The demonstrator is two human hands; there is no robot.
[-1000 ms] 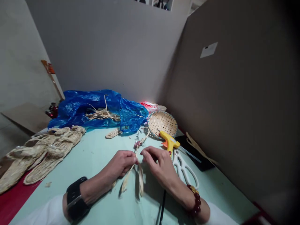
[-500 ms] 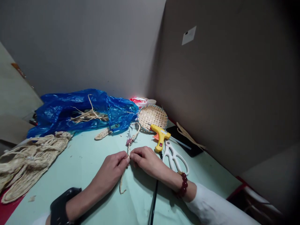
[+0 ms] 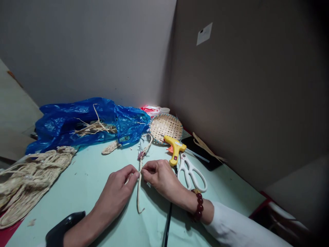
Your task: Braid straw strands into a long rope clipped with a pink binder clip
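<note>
While pinching the strip point(image 3: 139, 195) between thumb and fingertips of the left hand point(image 3: 117, 190), pinch it likewise with the right hand point(image 3: 163, 176). Observe both hands closed at the tips, nearly meeting above the table point(image 3: 87, 181). See strip running from the fingertips to a purple wrap point(image 3: 141, 155) just beyond, and trailing below as a loose tail between the hands. Note glue gun point(image 3: 177, 149) beyond the right hand, its cable point(image 3: 168, 219) passing beneath that hand; white scissors point(image 3: 189, 166) near, to the right. Farther beyond both hands, find basket point(image 3: 166, 127) and, left of it, blue bag point(image 3: 132, 123) with dry fibre point(image 3: 95, 127) at its mouth. Record sole point(image 3: 110, 147) beyond the left hand, by the bag, and woven sandals point(image 3: 46, 178) well to its left.
</note>
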